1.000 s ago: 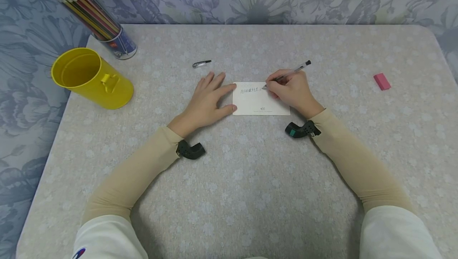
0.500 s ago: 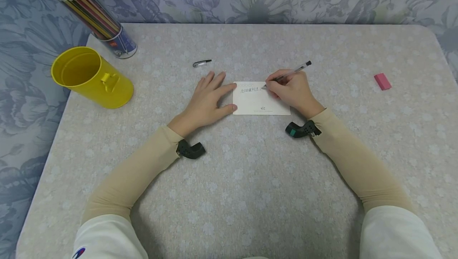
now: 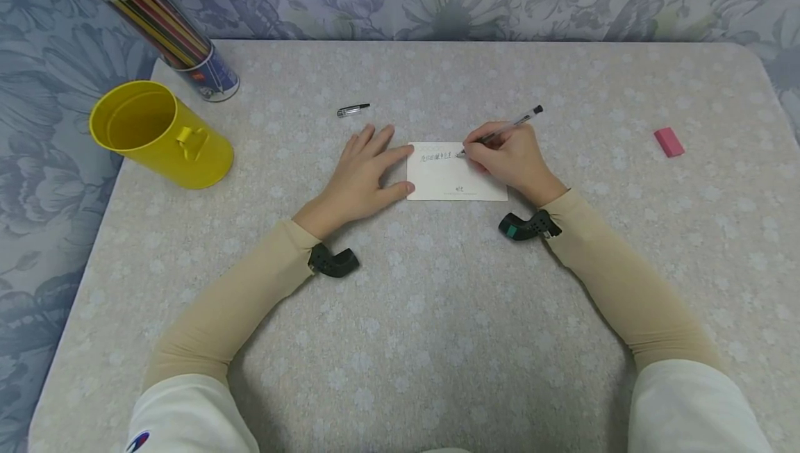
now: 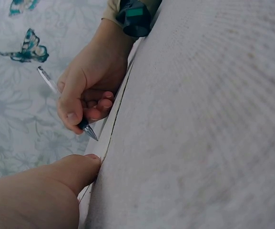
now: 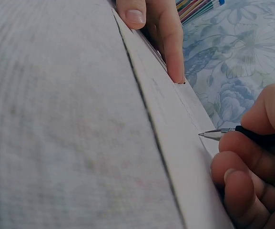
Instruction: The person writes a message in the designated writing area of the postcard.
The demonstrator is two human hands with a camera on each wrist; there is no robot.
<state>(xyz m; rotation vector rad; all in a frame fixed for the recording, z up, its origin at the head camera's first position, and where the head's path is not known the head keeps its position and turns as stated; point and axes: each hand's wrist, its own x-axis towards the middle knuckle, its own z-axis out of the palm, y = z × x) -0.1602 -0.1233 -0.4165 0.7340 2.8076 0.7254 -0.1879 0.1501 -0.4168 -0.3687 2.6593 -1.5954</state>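
A small white card (image 3: 437, 178) lies flat on the table, with a line of handwriting near its top and small printing low on it. My right hand (image 3: 509, 158) pinches a clear-barrelled black gel pen (image 3: 528, 117), its tip at the end of the written line. In the right wrist view the metal pen tip (image 5: 213, 134) meets the card, the other fingers curled beneath. My left hand (image 3: 356, 182) is spread, its thumb and index fingertip on the card's left edge. The left wrist view shows the left thumb (image 4: 82, 169) at the edge close to the pen (image 4: 49, 80).
A pen cap (image 3: 353, 110) lies beyond the left hand. At the left stand a yellow cup (image 3: 200, 154) and a blue-lidded tube of pencils (image 3: 215, 78). A pink eraser (image 3: 669, 142) is off to the right. A flowered wall covering (image 3: 450, 1) rises behind the table.
A little more writing shows at the pen tip, at the right end of the line. The pen shifts only slightly; the left hand stays in place on the card.
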